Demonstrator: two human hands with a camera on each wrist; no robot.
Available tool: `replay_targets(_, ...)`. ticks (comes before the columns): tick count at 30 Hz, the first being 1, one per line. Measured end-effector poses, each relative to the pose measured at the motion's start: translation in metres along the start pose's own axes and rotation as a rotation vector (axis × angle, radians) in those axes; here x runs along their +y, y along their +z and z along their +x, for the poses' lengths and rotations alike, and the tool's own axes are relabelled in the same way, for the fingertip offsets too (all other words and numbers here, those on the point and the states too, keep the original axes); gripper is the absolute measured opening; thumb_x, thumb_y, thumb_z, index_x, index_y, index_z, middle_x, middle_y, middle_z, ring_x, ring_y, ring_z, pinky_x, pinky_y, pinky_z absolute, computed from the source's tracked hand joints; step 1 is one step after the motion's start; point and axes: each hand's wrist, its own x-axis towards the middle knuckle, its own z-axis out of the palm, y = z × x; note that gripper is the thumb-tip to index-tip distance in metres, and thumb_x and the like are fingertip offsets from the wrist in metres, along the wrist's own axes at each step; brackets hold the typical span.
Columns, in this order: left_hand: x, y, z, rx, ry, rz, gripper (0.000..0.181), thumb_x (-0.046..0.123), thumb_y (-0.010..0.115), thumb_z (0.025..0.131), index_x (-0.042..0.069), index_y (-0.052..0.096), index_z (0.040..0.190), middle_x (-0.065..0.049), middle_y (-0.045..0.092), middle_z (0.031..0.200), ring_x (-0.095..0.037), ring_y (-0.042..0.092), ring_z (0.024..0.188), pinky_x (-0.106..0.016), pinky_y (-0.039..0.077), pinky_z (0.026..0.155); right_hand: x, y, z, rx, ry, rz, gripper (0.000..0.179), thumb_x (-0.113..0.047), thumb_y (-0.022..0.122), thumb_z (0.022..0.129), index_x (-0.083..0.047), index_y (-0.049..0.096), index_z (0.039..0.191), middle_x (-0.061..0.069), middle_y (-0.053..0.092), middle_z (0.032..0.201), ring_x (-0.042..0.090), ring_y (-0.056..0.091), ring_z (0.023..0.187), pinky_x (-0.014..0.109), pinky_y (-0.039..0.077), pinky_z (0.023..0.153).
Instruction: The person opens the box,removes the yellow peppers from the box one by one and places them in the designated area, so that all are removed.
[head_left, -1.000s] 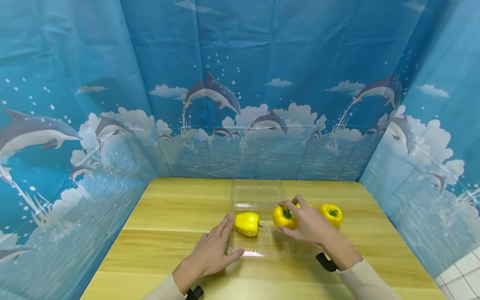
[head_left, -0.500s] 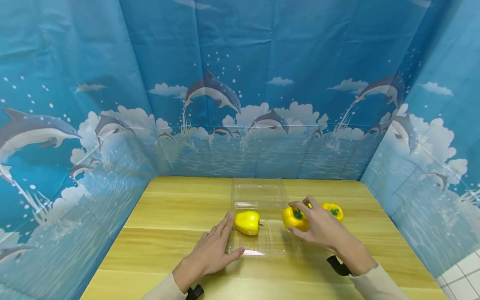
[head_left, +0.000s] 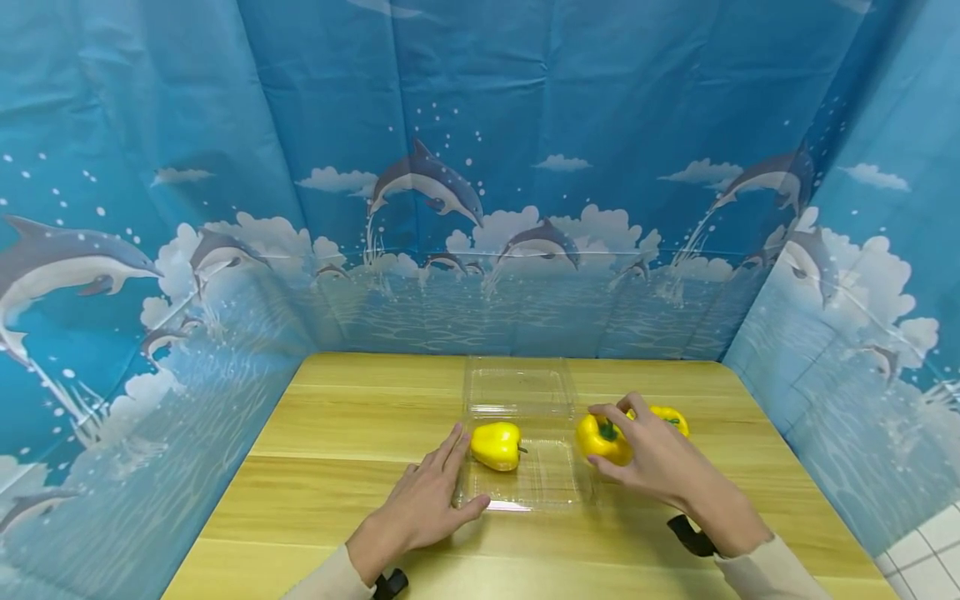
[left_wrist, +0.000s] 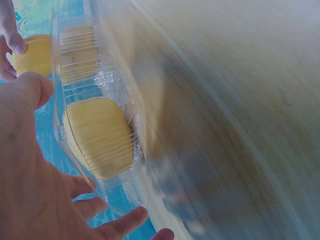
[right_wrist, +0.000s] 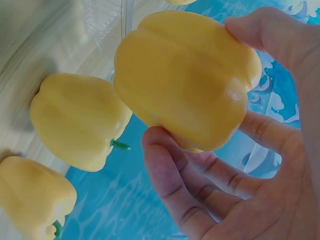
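Note:
In the head view my right hand [head_left: 660,457] pinches a yellow bell pepper [head_left: 602,442] between thumb and fingers, at the right edge of a clear plastic clamshell box [head_left: 540,487]. The right wrist view shows this held pepper [right_wrist: 185,80] up close, apart from the tabletop. Another yellow bell pepper [head_left: 495,446] lies on its side in the left part of the box, its stem facing right. My left hand [head_left: 423,504] lies along the box's left side, fingers extended; in the left wrist view its fingers [left_wrist: 125,222] reach beside the ribbed clear wall.
The box's lid [head_left: 517,387] lies folded back, away from me. Two more yellow bell peppers, one nearer [right_wrist: 80,120] and one farther [right_wrist: 37,197], lie on the wooden table [head_left: 360,417] right of the box. A dolphin-print curtain [head_left: 480,308] encloses the table's back and sides.
My right hand has moved rightward with its pepper, from over the box's right part to its right edge. The left hand and the pepper in the box have stayed put.

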Motion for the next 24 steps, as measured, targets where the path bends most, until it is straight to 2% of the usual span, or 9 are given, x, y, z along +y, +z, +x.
replay_targets(9,0.000,-0.005,0.001,-0.008,0.004,-0.009,0.105,0.079,0.056,0.112,0.021,0.014,0.190,-0.004,0.008,0.200,-0.046,0.046,0.171,-0.087,0.043,0.126,0.005,-0.004,-0.003,-0.028,0.028,-0.016,0.062,-0.042,0.095,0.096,-0.018,0.074,0.150,0.015,0.064,0.127,0.006,0.046,0.066,0.024,0.043,0.060)
replay_targets(24,-0.001,-0.006,0.003,-0.018,0.001,-0.013,0.106,0.079,0.055,0.112,0.020,0.015,0.190,-0.003,0.007,0.200,-0.047,0.047,0.171,-0.087,0.044,0.126,0.012,-0.003,-0.013,-0.061,0.054,-0.031,0.063,-0.045,0.097,0.094,-0.018,0.075,0.145,0.013,0.065,0.125,0.007,0.046,0.070,0.025,0.043,0.060)
